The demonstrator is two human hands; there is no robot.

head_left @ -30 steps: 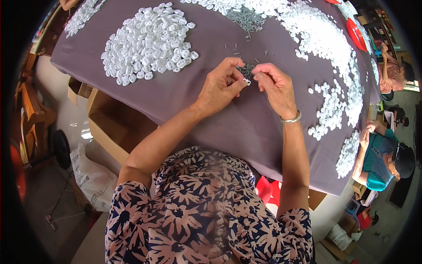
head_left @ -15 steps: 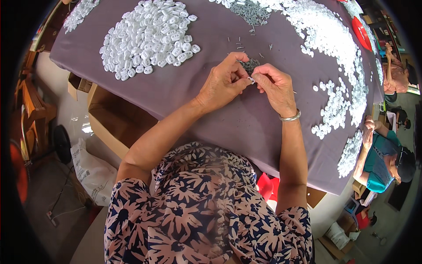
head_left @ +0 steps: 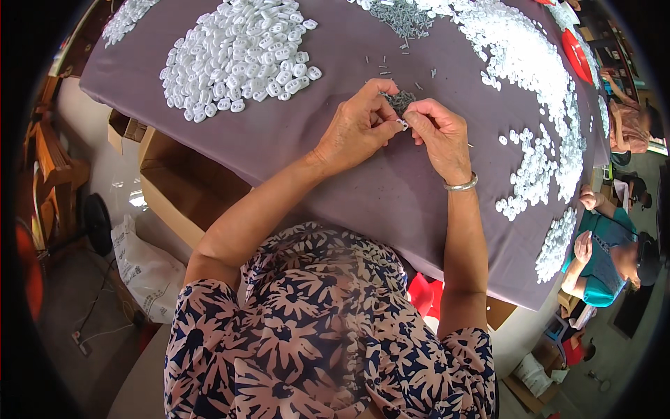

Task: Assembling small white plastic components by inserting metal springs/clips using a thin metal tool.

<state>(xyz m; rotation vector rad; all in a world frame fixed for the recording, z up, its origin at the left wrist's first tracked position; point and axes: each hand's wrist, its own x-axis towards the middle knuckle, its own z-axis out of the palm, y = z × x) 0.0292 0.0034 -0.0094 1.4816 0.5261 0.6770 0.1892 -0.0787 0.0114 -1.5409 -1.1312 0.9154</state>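
Over the near middle of the table, my two hands meet at a small white plastic piece [head_left: 403, 125] with holes in it. My left hand [head_left: 357, 129] pinches it between thumb and index finger from the left. From the right, the thumb and fingers of my right hand [head_left: 441, 136] close on or against the same piece; whether they also hold a smaller part is hidden. Just behind the fingertips lies a small heap of thin grey parts [head_left: 400, 103], perhaps springs. A few loose grey ones are scattered beyond it.
A big pile of white oval two-hole pieces [head_left: 237, 59] sits at the left. Smaller white pieces [head_left: 520, 59] spread along the right, beside a red dish [head_left: 576, 56]. More grey parts [head_left: 403, 19] lie farther back. An open cardboard box [head_left: 188, 185] stands below the table edge. Co-workers [head_left: 604, 244] sit at right.
My hands stay together on the white piece, with only slight finger movement. The view has shifted a little. At the right, the co-worker in teal has moved their hands apart.
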